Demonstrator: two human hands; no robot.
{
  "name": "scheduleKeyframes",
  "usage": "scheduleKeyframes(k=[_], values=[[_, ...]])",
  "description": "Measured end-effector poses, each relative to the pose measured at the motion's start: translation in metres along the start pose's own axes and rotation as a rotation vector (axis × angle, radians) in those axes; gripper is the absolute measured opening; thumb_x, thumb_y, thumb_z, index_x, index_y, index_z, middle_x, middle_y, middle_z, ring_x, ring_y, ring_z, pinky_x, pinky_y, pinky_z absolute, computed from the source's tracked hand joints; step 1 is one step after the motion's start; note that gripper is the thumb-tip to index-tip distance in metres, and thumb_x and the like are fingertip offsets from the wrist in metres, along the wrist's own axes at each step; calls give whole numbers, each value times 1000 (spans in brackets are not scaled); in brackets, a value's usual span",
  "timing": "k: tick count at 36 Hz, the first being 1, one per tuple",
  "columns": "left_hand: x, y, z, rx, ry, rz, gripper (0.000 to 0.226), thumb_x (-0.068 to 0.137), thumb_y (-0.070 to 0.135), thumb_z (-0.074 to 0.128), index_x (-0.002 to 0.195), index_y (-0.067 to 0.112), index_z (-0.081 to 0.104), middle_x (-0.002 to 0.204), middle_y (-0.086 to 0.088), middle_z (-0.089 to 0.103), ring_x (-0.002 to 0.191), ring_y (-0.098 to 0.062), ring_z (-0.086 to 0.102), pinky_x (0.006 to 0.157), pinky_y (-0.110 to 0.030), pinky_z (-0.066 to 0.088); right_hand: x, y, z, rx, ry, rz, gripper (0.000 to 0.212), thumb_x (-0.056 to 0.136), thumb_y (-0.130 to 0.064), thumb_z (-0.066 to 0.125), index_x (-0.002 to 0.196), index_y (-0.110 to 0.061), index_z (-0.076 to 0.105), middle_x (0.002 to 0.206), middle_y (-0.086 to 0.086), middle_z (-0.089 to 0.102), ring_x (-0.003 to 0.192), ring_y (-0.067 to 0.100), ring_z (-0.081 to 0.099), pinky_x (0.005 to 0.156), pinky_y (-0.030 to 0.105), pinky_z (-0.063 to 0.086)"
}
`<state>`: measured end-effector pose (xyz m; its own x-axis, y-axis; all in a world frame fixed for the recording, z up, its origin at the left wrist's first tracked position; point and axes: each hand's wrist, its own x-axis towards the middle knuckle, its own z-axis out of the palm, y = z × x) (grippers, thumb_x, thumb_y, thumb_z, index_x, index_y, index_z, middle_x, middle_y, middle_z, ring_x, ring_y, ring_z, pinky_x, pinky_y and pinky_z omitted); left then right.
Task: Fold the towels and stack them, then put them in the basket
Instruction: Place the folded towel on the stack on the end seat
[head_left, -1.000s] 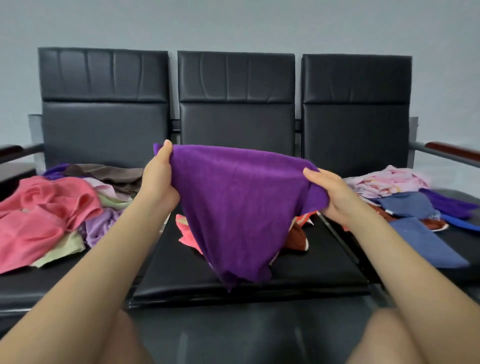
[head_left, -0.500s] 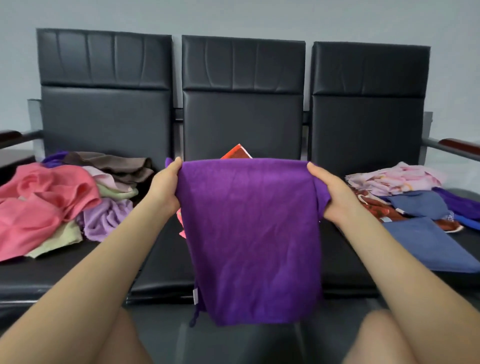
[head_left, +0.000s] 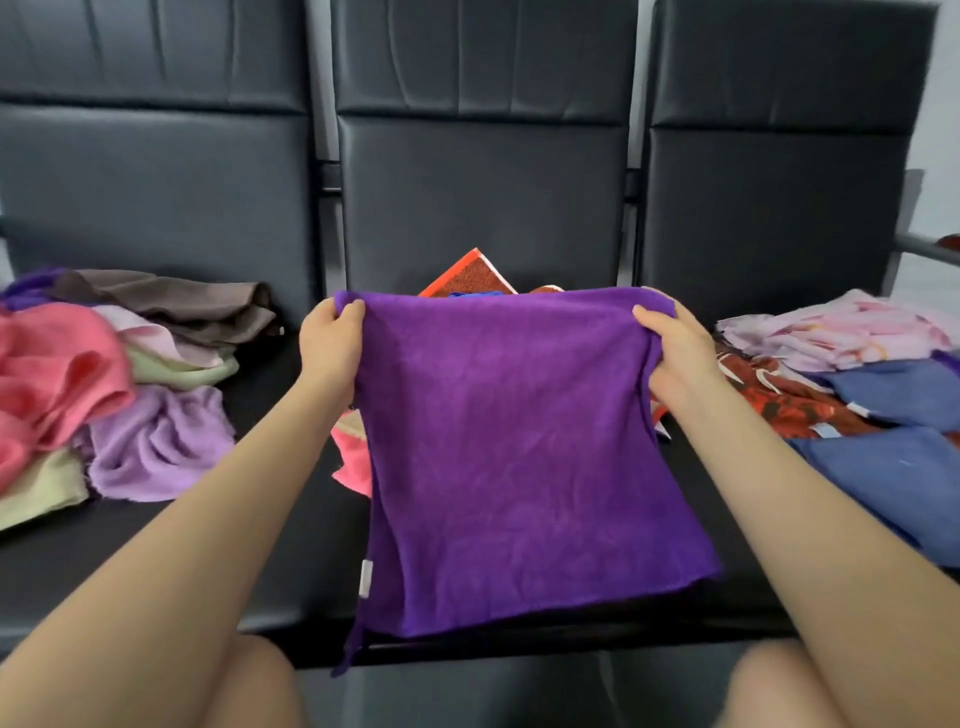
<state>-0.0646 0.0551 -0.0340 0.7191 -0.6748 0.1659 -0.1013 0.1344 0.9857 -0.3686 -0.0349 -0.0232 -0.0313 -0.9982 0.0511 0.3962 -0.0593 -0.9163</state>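
Both of your bare forearms reach forward from the near edge of the view, angling inward toward the middle. Your left hand (head_left: 330, 347) is raised at the left, fingers curled over the top left corner of a purple towel (head_left: 514, 447), the thumb on the near side pinching the cloth. Your right hand (head_left: 675, 353) sits level with it at the right, its back toward you, thumb pointing left along the top edge and fingers wrapped behind the top right corner. The two hands are well apart, holding that edge stretched between them. Your bare knees show at the near edge, below each forearm.
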Motion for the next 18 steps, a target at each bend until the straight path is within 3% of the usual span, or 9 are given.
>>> scheduleKeyframes(k=[3, 6, 8, 11, 13, 15, 18], values=[[7, -18, 6, 128, 41, 88, 12, 92, 22, 54, 91, 13, 61, 82, 0, 57, 76, -13, 50, 71, -31, 44, 17, 22, 0, -155, 57, -47, 33, 87, 3, 59, 114, -15, 67, 111, 8, 68, 99, 21, 66, 87, 31, 55], [8, -40, 9, 326, 11, 48, 25, 92, 23, 58, 113, 12, 62, 108, -6, 64, 103, -21, 58, 88, -28, 41, 28, 48, -8, -397, 73, 10, 52, 85, 5, 59, 135, -10, 55, 126, 6, 60, 113, 23, 58, 103, 36, 47], [6, -48, 9, 428, -46, 12, 43, 92, 25, 59, 131, 9, 53, 123, -8, 61, 117, -25, 54, 94, -28, 38, 28, 60, -17, -488, 77, 46, 54, 83, 9, 59, 134, -6, 54, 121, 8, 61, 108, 22, 58, 102, 35, 47], [1, -48, 6, 566, -69, 63, 54, 90, 31, 60, 138, 11, 45, 129, -15, 56, 122, -31, 49, 101, -36, 38, 27, 63, -29, -479, 86, 65, 47, 81, 11, 58, 126, -3, 58, 100, 9, 65, 91, 23, 59, 85, 35, 50], [-7, -42, 4, 612, -56, 151, 50, 90, 30, 59, 136, 11, 49, 128, -17, 53, 123, -32, 47, 103, -37, 36, 26, 58, -33, -482, 84, 58, 41, 80, 8, 58, 117, -10, 60, 91, 6, 66, 85, 23, 61, 75, 36, 51], [-20, -32, 4, 596, -87, 266, 42, 90, 27, 59, 128, 11, 54, 120, -12, 56, 117, -27, 50, 100, -36, 38, 23, 51, -38, -586, 79, -26, 44, 79, 3, 61, 118, -17, 59, 93, 4, 67, 89, 22, 65, 79, 35, 53], [-50, -13, 8, 574, -187, 390, 25, 91, 26, 58, 112, 13, 62, 98, 0, 60, 91, -14, 54, 82, -27, 40, 2, 37, -47, -799, 21, -187, 38, 84, 0, 59, 120, -13, 61, 90, -3, 64, 90, 17, 63, 84, 29, 52]])
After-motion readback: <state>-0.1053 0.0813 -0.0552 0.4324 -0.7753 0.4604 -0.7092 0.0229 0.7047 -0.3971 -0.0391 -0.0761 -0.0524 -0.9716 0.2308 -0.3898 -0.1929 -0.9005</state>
